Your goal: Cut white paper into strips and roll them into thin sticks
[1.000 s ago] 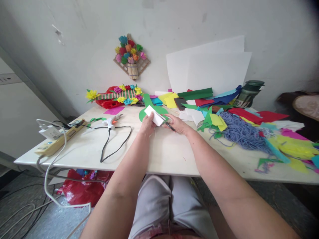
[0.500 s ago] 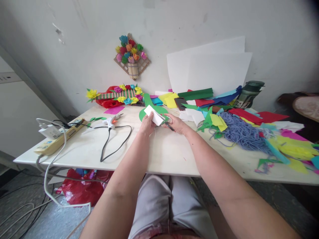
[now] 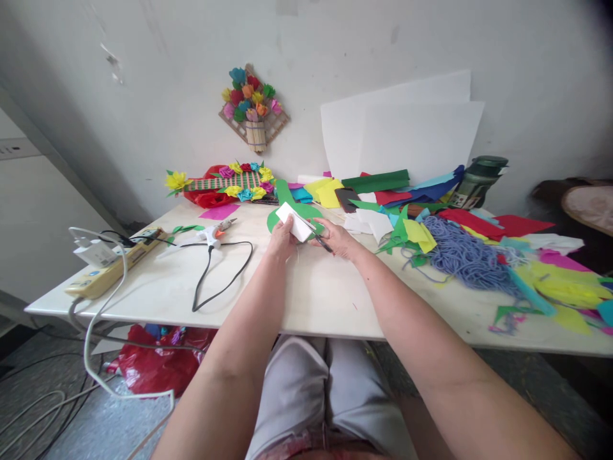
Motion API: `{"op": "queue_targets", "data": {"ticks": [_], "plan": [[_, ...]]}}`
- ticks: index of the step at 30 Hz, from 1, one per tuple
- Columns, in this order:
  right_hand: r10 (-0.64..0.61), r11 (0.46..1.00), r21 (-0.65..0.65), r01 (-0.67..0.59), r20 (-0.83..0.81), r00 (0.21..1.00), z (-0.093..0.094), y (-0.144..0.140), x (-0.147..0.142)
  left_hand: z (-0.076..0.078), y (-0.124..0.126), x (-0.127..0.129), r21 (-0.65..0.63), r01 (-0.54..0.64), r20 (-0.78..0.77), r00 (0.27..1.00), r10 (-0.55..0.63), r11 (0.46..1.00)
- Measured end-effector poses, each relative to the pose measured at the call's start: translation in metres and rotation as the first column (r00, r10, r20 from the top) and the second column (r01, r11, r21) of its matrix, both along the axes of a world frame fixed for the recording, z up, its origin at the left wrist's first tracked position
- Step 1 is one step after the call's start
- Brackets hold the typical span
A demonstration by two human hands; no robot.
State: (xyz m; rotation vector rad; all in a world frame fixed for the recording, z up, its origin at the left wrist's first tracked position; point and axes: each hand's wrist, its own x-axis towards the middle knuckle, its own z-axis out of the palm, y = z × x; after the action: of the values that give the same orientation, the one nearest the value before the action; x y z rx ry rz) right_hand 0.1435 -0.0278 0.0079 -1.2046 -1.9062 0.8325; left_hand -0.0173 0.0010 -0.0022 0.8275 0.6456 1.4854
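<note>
White paper (image 3: 295,225) is held in the left hand (image 3: 282,241), jutting rightward.

We see matt white rectangular paper (image 3: 297,225), a smooth white table (image 3: 318,300), rough blue yarn (image 3: 467,255), a glossy crumpled red plastic bag (image 3: 151,367).

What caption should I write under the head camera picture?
Left hand holds white paper, right hand holds scissors, over a white table.
</note>
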Motion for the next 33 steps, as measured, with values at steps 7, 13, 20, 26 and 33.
{"op": "queue_targets", "data": {"ticks": [7,13,20,26,33], "plan": [[0.024,1.0,-0.003,-0.024,-0.016,1.0,0.001,-0.001,0.0,-0.003,0.003,-0.001,-0.005,-0.018,0.003,1.0,0.018,1.0],[0.027,1.0,-0.008,-0.028,-0.056,0.998,0.001,-0.002,0.0,-0.003,0.003,-0.002,0.0,0.004,-0.002,1.0,-0.004,1.0],[0.008,0.999,-0.043,-0.012,-0.11,0.994,-0.003,0.002,0.002,-0.004,0.002,0.001,0.008,0.005,-0.026,1.0,-0.005,1.0],[-0.003,0.997,-0.08,-0.016,-0.237,0.971,-0.001,0.0,0.002,-0.003,0.012,0.002,-0.111,-0.241,-0.078,0.969,0.234,0.964],[0.0,0.997,-0.071,-0.018,-0.243,0.97,-0.002,0.001,0.005,0.001,0.01,-0.004,-0.047,-0.339,-0.11,0.937,0.333,0.939]]}}
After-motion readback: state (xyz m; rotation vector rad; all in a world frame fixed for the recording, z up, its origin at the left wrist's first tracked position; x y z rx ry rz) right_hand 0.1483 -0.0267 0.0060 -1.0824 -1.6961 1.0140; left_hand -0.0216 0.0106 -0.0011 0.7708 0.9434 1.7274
